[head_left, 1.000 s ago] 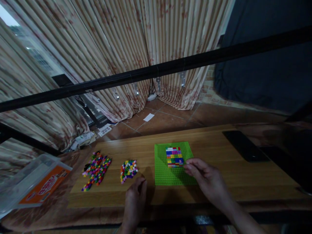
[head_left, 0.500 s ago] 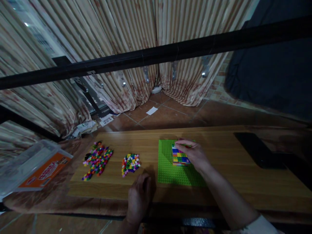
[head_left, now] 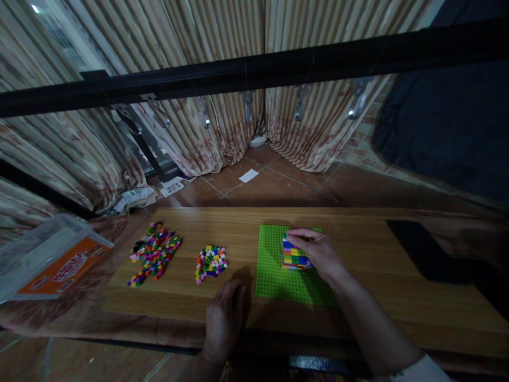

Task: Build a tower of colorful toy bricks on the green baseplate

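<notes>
A small block structure made of rows of coloured toy bricks stands on the green baseplate. My right hand reaches over it from the right. Its thumb and index finger pinch at the top left corner of the structure, around a tiny toy brick that barely shows. The palm hides the structure's right side. My left hand rests at the table's near edge, left of the baseplate, with its fingers curled; what they hold, if anything, is hidden. Just beyond it lies a small pile of loose bricks.
A larger pile of loose bricks lies at the left of the wooden table. A clear plastic box with an orange label stands further left. A black flat object lies at the right. A black rail crosses beyond the table.
The camera view has shifted slightly. My right hand stays at the structure's top left corner, and my left hand stays curled near the table's edge.
</notes>
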{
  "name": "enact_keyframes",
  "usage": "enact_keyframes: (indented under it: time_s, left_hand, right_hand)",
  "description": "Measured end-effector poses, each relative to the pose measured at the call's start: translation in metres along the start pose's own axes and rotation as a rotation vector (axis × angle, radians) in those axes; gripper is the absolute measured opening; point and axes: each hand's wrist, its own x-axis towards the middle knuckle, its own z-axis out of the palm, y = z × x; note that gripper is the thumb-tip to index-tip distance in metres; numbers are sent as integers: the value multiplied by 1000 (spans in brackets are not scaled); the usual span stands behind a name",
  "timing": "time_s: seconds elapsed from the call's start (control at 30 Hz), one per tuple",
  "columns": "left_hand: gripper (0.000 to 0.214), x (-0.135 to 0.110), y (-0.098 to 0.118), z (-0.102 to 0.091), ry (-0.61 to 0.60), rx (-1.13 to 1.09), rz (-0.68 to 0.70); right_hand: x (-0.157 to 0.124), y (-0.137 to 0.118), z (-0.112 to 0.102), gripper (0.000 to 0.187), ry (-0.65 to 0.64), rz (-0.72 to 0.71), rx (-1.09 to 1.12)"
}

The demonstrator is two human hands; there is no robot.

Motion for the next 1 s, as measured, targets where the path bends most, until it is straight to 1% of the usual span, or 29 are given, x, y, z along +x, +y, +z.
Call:
enact_keyframes:
  time_s: [0.13, 0.5, 0.77, 0.9, 1.0]
  left_hand:
    - [16, 0, 0, 1, -7, -6, -4]
    - [20, 0, 2, 0, -35, -19, -34]
    - [19, 0, 7, -4, -77, -72, -120]
    - [17, 2, 10, -8, -74, -214, -190]
    - [20, 6, 13, -12, -52, -419, -313]
  right_hand:
    - [2, -2, -1, 25, -15, -34, -74]
    - [7, -4, -6, 26, -51, -67, -239]
    - [9, -5, -9, 24, -98, -86, -288]
    - [10, 3, -10, 29, -87, -103, -281]
    - [5, 4, -14, 38, -54, -144, -219]
